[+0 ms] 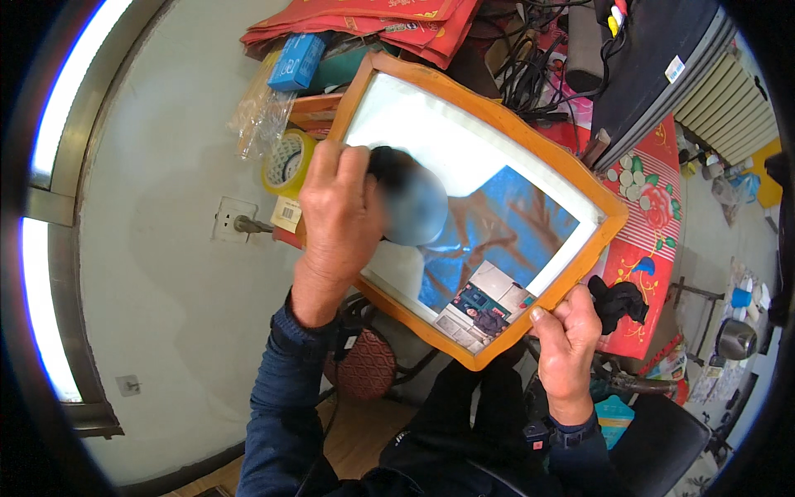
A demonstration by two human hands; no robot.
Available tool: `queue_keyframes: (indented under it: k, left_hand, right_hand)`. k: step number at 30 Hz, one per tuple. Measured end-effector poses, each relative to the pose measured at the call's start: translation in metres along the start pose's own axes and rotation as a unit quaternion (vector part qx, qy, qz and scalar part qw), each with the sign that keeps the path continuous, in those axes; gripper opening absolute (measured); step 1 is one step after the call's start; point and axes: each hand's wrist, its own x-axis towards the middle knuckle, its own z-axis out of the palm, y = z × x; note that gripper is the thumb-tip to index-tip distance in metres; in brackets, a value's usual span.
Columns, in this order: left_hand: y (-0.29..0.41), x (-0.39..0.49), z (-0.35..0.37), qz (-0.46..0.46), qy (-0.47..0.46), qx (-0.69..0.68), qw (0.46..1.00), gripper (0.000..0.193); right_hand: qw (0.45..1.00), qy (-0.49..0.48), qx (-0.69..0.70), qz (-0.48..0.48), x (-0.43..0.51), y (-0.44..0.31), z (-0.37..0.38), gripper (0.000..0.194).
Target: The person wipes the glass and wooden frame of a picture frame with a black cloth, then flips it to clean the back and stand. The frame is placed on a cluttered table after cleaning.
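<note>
A wooden picture frame [497, 105] with a wavy edge is held tilted in front of me. Behind its glass is a large portrait with a blurred face and blue-brown clothing; a small photo [487, 307] of a person sits at the lower corner. My right hand [568, 335] grips the frame's lower right edge, thumb on top. My left hand [341, 211] is at the frame's left side, its fingers curled over the border and glass; whether it grips the wood or something small is hidden.
A roll of tape [289, 163], a blue box [297, 61] and red paper bags [366, 22] lie beyond the frame. Tangled black cables [528, 81] are by a dark flat panel [658, 68]. A plug [248, 225] sits in the wall socket. A black cloth [618, 302] lies on the red tablecloth [640, 248].
</note>
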Motion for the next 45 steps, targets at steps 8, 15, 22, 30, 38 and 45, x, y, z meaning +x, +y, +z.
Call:
queue_keyframes:
  k: [8, 15, 22, 30, 38, 45]
  left_hand:
    - [0.081, -0.040, -0.016, 0.125, -0.229, -0.231, 0.937, 0.026]
    - [0.123, 0.001, -0.041, -0.008, -0.137, -0.275, 0.952, 0.037]
    - [0.200, 0.069, 0.023, 0.148, -0.103, -0.307, 0.935, 0.039]
    - [0.252, 0.126, 0.090, 0.294, -0.282, -0.103, 0.908, 0.042]
    - [0.249, 0.074, 0.089, 0.361, -0.419, -0.131, 0.823, 0.042]
    - [0.248, 0.075, 0.094, 0.383, -0.386, -0.222, 0.809, 0.031]
  right_hand:
    - [1.000, 0.010, 0.020, 0.010, 0.002, -0.007, 0.005, 0.025]
    - [0.990, 0.024, -0.111, -0.082, 0.002, 0.005, 0.001, 0.025]
    - [0.981, 0.044, -0.073, -0.171, 0.007, 0.015, 0.006, 0.030]
    - [0.985, 0.064, -0.055, -0.150, 0.008, 0.021, 0.011, 0.026]
    - [0.974, -0.100, -0.098, -0.179, -0.003, 0.059, 0.019, 0.059]
    - [0.975, -0.046, -0.034, -0.217, -0.009, 0.052, 0.009, 0.063]
